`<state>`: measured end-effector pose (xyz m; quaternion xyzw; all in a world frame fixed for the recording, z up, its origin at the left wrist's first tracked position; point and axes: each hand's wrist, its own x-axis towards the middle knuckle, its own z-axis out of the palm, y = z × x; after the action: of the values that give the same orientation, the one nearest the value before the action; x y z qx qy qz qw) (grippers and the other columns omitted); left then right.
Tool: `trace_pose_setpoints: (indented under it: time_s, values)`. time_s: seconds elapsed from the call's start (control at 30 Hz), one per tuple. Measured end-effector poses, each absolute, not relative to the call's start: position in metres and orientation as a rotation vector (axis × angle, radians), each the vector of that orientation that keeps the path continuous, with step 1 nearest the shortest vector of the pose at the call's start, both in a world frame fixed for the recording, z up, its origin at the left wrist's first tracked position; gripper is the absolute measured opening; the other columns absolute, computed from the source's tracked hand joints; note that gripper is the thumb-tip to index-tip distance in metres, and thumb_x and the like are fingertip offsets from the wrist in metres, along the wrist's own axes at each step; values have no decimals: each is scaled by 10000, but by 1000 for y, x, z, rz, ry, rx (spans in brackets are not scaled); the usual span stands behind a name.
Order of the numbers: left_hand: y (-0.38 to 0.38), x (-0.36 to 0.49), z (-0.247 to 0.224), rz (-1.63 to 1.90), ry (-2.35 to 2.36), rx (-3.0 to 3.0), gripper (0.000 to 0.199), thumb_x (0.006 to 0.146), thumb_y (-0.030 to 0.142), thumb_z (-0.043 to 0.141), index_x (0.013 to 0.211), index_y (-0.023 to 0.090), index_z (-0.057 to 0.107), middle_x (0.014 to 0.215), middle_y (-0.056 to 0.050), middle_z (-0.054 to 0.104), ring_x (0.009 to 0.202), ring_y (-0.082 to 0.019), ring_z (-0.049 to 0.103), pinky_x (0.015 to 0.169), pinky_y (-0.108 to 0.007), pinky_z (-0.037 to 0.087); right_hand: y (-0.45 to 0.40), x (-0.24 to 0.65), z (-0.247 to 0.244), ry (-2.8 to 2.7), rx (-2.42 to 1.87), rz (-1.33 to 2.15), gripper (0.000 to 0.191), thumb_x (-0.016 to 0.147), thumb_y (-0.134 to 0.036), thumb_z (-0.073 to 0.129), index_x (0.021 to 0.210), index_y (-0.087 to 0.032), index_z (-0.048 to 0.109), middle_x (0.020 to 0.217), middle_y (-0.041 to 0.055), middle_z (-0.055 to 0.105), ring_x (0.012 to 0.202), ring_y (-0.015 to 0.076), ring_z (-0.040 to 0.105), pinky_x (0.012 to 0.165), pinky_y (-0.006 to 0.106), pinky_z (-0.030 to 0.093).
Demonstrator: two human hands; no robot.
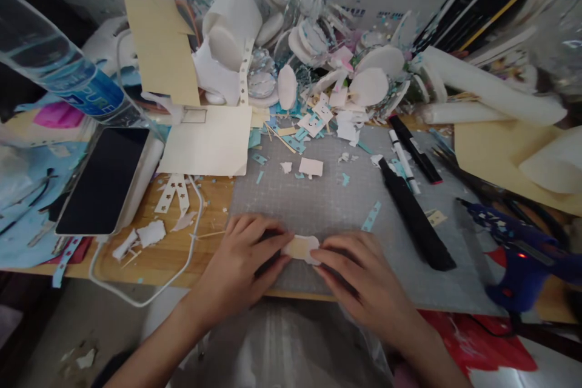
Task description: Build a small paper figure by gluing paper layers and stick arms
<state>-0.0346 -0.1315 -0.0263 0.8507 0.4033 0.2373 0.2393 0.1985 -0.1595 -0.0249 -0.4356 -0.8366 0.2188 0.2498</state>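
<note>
Small white piece (301, 248), pinched at both ends
Left hand (257, 257) clamped on its left end, right hand (364, 270) on its right; piece over near part of grey mat (327, 209)

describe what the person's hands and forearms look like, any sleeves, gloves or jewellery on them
The left hand and right hand are both ungloved, with no rings that I can make out. The left forearm and right forearm are bare where visible: no sleeve, watch or bracelet shows.
</note>
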Motion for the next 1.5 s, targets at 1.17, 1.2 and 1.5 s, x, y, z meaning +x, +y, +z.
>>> trace_pose_setpoints:
  time_s: [1.17,1.2,1.5]
  values:
    - [-131,-36,-26,612,1093,2347,264,926,161,584,1181,201,642,1091,-79,641,993,-242,546,854,-421,421,-165,188,-30,-2176,-1394,709,79,943,-122,521,922,-198,527,963,48,550,898,216,480,770,385,397]
    - [-131,-36,-26,616,1093,2346,266,926,161,585,1181,203,644,1089,-79,641,993,-242,547,851,-419,421,-165,187,-30,-2155,-1412,732,89,937,-115,517,914,-201,515,959,46,545,899,215,481,766,382,399]
    - [-132,-37,-27,601,1097,2339,255,926,161,588,1171,200,645,1096,-79,634,1002,-239,539,865,-415,418,-162,186,-34,-1980,-1466,814,129,916,-102,506,955,-216,460,941,43,532,870,204,490,740,355,424]
